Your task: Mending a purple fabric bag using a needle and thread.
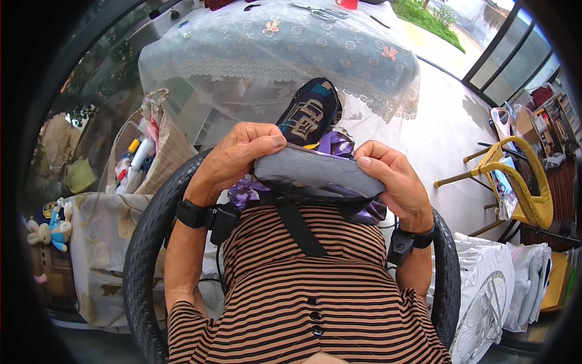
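Note:
Between my two hands a band of grey fabric (318, 172) is stretched out over my lap. My left hand (243, 152) pinches its left end between thumb and fingers, and my right hand (391, 179) pinches the right end. Purple patterned cloth (336, 144) with dark patches hangs around and beneath the band. Just beyond lies a dark piece with a beige geometric pattern (307, 116), partly hidden by the cloth. A device is strapped to each wrist.
Ahead stands a table with a lace cover (291, 50), scissors (325, 14) on it. A bag of bottles (175, 150) is at left, with a plush rabbit toy (59, 232) below. At right is a yellow woven chair (541, 191). Dark woven armrests (141, 255) flank me.

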### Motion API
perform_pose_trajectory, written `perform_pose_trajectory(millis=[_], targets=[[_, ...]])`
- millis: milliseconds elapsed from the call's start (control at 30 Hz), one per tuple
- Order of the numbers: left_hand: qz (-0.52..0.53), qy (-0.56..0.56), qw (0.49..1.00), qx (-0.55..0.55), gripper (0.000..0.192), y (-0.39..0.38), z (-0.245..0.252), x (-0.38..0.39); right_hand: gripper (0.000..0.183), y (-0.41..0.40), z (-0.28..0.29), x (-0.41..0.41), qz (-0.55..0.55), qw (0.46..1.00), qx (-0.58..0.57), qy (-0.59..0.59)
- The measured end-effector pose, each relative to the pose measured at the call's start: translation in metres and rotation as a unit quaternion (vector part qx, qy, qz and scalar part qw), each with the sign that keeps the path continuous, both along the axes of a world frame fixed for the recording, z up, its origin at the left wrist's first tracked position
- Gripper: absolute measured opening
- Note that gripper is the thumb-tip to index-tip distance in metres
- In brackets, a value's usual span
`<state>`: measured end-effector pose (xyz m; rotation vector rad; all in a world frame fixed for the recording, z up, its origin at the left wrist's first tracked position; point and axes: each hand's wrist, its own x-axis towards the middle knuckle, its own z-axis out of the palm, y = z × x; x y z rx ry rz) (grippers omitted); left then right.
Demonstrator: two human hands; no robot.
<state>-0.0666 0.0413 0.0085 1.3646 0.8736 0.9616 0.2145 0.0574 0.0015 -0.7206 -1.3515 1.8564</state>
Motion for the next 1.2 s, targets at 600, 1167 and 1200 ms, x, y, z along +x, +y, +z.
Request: perform_pose_trajectory(millis=[600, 1167, 1200], targets=[[0.009, 0.031, 0.999, -0.01, 0.028, 0.0, 0.001, -0.006, 0.025, -0.004, -0.002, -0.009, 0.011, 0.998, 0.031, -0.06], [-0.002, 0.107, 0.993, 0.041, 0.017, -0.002, 0.005, -0.011, 0.013, -0.002, 0.004, -0.009, -0.009, 0.999, 0.034, -0.041], [-0.011, 0.087, 0.996, 0.028, 0.018, -0.002, 0.005, -0.012, 0.012, -0.003, 0.003, -0.009, -0.012, 0.999, 0.03, -0.041]])
